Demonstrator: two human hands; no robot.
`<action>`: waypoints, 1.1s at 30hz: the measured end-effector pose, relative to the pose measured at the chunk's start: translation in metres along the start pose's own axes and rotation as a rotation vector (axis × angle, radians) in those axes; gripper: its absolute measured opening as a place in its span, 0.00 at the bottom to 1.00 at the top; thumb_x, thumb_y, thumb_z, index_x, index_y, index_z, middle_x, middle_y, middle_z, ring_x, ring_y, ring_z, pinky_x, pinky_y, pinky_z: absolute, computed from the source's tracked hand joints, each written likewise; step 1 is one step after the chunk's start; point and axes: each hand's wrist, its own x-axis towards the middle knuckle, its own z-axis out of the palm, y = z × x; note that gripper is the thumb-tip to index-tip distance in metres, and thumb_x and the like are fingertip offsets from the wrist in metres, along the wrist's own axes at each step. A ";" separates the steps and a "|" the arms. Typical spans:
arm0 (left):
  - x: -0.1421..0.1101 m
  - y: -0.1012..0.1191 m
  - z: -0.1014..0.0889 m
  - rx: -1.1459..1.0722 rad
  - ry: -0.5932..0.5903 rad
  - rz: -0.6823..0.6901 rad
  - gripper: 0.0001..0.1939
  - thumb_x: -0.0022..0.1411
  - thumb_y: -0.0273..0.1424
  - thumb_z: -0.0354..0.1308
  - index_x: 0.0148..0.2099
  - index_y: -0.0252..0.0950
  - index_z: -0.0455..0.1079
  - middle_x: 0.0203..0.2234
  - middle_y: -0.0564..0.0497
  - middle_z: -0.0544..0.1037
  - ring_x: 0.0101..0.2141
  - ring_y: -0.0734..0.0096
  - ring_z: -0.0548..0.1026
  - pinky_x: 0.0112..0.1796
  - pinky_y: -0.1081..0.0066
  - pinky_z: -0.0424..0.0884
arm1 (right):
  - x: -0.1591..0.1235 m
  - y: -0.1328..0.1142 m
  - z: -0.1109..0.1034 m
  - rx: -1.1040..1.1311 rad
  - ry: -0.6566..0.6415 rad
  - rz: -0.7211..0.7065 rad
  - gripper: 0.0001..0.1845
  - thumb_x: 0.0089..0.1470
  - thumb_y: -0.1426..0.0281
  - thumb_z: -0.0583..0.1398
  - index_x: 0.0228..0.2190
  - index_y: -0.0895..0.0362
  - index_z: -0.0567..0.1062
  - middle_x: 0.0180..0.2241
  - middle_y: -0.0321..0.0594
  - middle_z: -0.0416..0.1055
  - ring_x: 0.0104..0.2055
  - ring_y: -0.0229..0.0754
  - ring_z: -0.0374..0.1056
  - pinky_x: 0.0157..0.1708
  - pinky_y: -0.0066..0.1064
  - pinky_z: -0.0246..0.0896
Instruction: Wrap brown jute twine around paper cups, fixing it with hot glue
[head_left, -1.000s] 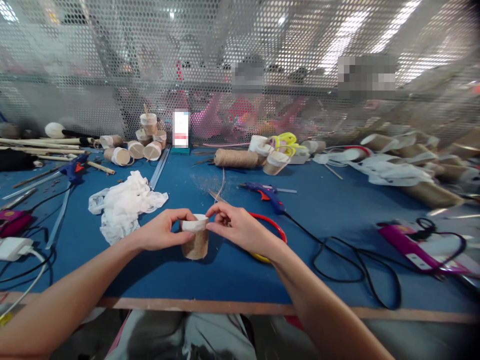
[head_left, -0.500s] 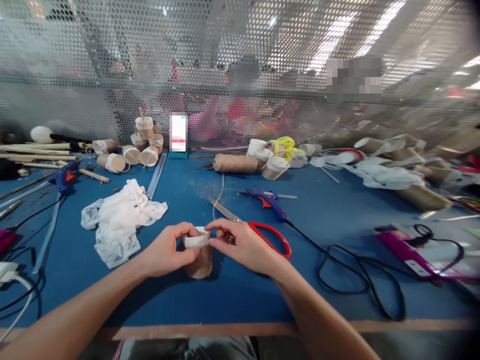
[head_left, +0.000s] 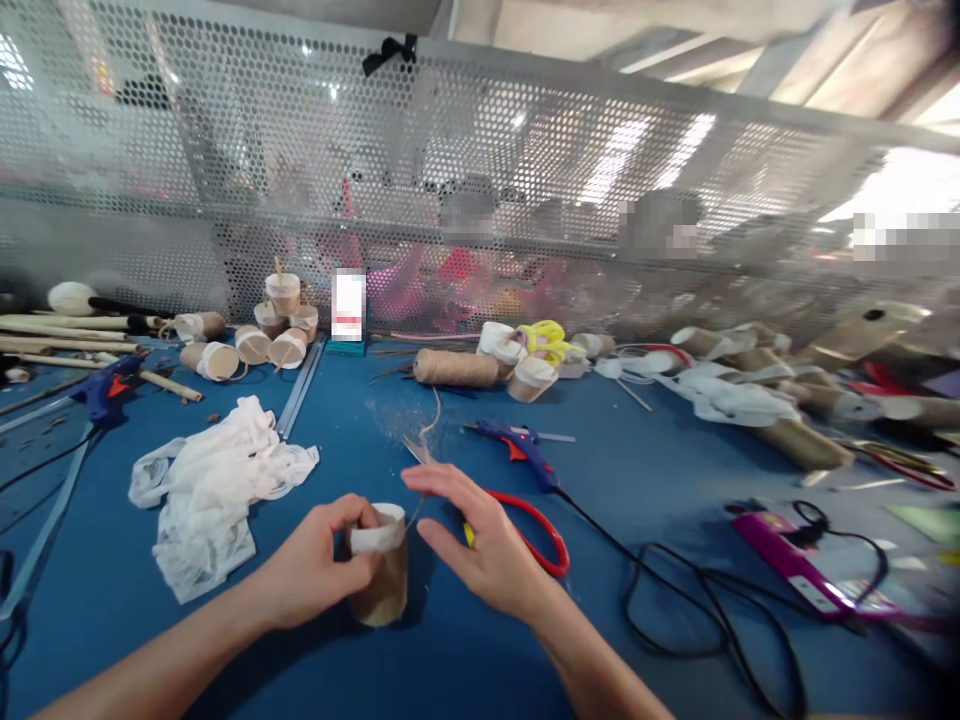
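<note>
My left hand (head_left: pixel 319 560) pinches the rim of a short brown cardboard tube (head_left: pixel 381 590), thumb outside and fingers over the edge. White material lines the tube's upper rim, and it stands upright on the blue table. Just right of it, my right hand (head_left: pixel 480 540) is open, thumb and fingers apart. A thin strand of twine (head_left: pixel 435 410) runs from the twine spool (head_left: pixel 456 368) down toward the right fingers and the tube; its end is hard to make out. Red-handled scissors (head_left: pixel 559 545) lie partly under the right hand.
A blue glue gun (head_left: pixel 525 450) with a black cord lies beyond the scissors. Crumpled white cloth (head_left: pixel 225 470) is at left. Several finished tubes (head_left: pixel 285 345), a propped phone (head_left: pixel 349 305) and yellow cord (head_left: pixel 544 340) line the back. A purple box (head_left: pixel 784 560) sits at right.
My right hand has drawn back from the tube's rim and its fingers have spread. My left hand still grips the tube. The camera view has tilted up.
</note>
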 end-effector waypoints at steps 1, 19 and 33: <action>0.000 -0.001 0.000 -0.014 0.001 0.004 0.03 0.45 0.27 0.49 0.24 0.35 0.57 0.22 0.55 0.64 0.27 0.72 0.61 0.30 0.72 0.58 | 0.001 -0.002 0.000 0.008 0.003 -0.015 0.15 0.54 0.73 0.54 0.45 0.54 0.65 0.48 0.43 0.66 0.51 0.39 0.60 0.52 0.38 0.54; -0.009 -0.003 -0.007 -0.888 -0.104 -0.126 0.15 0.41 0.33 0.66 0.25 0.33 0.62 0.19 0.55 0.68 0.21 0.79 0.63 0.24 0.78 0.57 | 0.056 0.016 -0.055 -0.387 -0.190 0.323 0.09 0.53 0.70 0.54 0.32 0.56 0.74 0.31 0.35 0.74 0.33 0.35 0.69 0.35 0.25 0.62; -0.012 0.004 -0.008 -1.223 0.085 -0.215 0.09 0.43 0.25 0.60 0.32 0.33 0.68 0.27 0.51 0.74 0.29 0.72 0.71 0.33 0.72 0.67 | 0.015 0.090 -0.076 -0.593 0.017 1.069 0.17 0.55 0.66 0.56 0.45 0.58 0.67 0.46 0.44 0.65 0.44 0.43 0.65 0.40 0.40 0.63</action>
